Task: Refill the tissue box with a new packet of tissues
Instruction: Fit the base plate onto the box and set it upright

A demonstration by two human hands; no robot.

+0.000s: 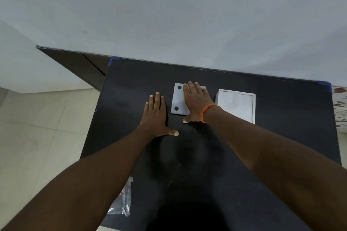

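Roughly, left to right on the black matte tabletop [244, 155]: a crumpled clear plastic wrapper [124, 202] hangs off the near left edge, contents unreadable.

Left hand [155, 114] lies flat on bare table left of centre, fingers together, thumb splayed out, holding nothing.

Just beside it, toward the far edge, sits a flat pale grey rectangular panel with two dark round dots [178, 99], probably the tissue box's base or lid, though I can't confirm. Right hand [195, 103], with an orange thread band at the wrist [205, 112], rests palm-down on the panel's right half, fingers extended and close together, thumb on the table at its near edge. Pressing, not pinching.

Right of that, near the far right corner, lies a white rectangular block [235, 105]; whether it is the open box or the tissue packet is unclear.

Handling guess: panel looks stiff, light and smooth, so it will slide; lift it by an edge. A tissue stack is soft and compressible; grip the long sides, squeeze lightly.
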